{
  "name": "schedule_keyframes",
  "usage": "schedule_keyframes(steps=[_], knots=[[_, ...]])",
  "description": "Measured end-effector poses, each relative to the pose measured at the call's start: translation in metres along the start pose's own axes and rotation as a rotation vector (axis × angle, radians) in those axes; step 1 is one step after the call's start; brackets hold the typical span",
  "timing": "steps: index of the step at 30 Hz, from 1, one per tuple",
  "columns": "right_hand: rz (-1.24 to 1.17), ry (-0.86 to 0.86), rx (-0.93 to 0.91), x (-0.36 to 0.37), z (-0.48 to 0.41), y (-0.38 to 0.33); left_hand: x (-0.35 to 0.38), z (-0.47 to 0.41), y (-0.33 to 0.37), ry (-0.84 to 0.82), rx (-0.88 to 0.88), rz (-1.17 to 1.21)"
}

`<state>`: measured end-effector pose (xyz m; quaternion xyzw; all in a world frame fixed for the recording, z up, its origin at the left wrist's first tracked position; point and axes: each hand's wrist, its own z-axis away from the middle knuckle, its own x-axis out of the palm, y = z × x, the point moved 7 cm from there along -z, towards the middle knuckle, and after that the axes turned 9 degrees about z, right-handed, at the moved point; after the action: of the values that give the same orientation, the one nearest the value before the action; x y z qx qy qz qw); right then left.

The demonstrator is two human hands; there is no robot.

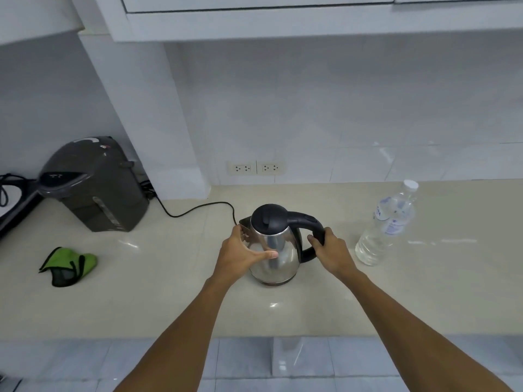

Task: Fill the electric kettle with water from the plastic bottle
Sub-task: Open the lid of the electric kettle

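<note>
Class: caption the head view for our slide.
Both hands steady the lidded steel kettle on the counter; capped water bottle waits alongside.

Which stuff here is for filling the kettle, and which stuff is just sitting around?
For the job:
- electric kettle, lid shut, held by the left hand and right hand
- plastic bottle, cap on, standing to its right

Just lying about:
- dark hot-water pot
- green cloth
- wall sockets
</note>
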<state>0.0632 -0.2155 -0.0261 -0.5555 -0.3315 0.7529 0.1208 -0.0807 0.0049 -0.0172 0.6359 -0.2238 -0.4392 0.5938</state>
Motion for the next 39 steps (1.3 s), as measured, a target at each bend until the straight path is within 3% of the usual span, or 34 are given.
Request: schedule_keyframes(steps=[25,31,36,39], knots=[[-0.080,-0.066,0.056,0.028,0.014,0.034,0.018,0.028,-0.033,0.046,-0.054,-0.115],[-0.078,-0.199,0.020,0.001,0.008,0.027,0.019,0.028,-0.033,0.043,-0.044,-0.111],[0.011,0.144,-0.053,-0.054,0.004,-0.020,0.019,0.033,-0.035,0.049,-0.043,-0.078],[0.131,0.210,-0.187,-0.056,0.015,-0.071,0.019,0.034,-0.036,0.045,-0.052,-0.068]])
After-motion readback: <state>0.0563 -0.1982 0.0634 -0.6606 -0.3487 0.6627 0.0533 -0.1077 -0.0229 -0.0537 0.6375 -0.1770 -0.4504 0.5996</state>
